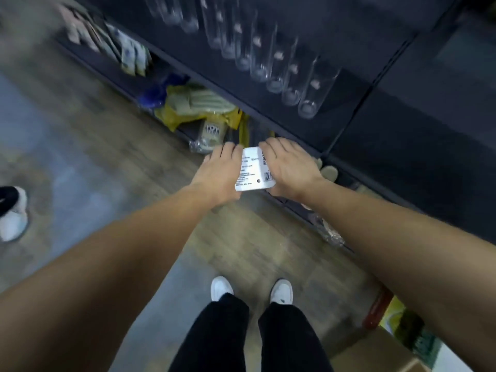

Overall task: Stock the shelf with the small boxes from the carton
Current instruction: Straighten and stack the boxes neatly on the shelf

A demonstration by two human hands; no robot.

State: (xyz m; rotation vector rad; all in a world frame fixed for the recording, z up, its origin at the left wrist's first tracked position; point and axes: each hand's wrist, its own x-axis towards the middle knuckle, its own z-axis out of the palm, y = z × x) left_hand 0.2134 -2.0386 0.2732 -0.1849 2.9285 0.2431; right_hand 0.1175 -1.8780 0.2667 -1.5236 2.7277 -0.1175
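I hold a small white box (253,169) with black print and a barcode between both hands, low in front of the dark shelf unit (295,114). My left hand (218,170) presses its left side and my right hand (290,165) grips its right side. The box hovers just before the bottom shelf (292,208), whose edge runs diagonally under my hands. A brown carton (375,353) shows at the lower right corner, partly cut off.
Clear glass tubes (268,55) line an upper shelf. Yellow and plastic-wrapped packages (198,108) lie on the bottom shelf to the left. My white shoes (252,289) stand on the wooden floor. Another person's shoe (12,213) is at far left.
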